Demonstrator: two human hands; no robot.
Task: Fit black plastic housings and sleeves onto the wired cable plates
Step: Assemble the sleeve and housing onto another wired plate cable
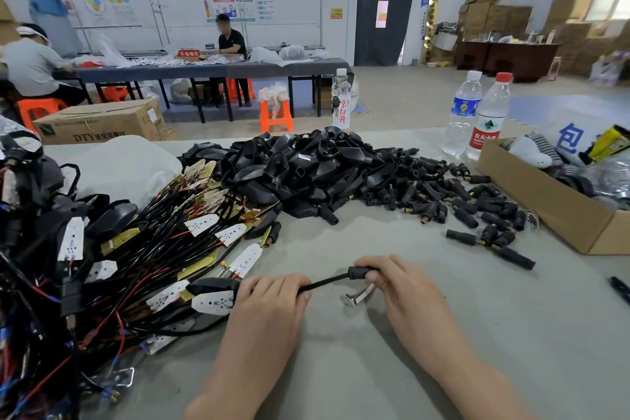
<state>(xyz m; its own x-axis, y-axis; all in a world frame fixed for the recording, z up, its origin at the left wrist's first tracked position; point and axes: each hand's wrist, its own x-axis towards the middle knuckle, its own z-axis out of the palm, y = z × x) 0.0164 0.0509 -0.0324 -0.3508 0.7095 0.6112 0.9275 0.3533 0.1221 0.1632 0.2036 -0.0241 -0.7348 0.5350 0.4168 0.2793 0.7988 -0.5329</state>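
At six o'clock on the bench (341,368), the left hand (269,300) clamps the black cable (324,282) beside its housing (213,285). The right hand (399,286), toward three o'clock, pinches the sleeve (359,272). A skewed pull could kink the cable or jam the sleeve short.

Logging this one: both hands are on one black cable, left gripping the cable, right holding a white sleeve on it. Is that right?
The sleeve is black, not white; the head view shows it. Otherwise yes: the left hand grips the black cable and the right hand holds the sleeve on it.
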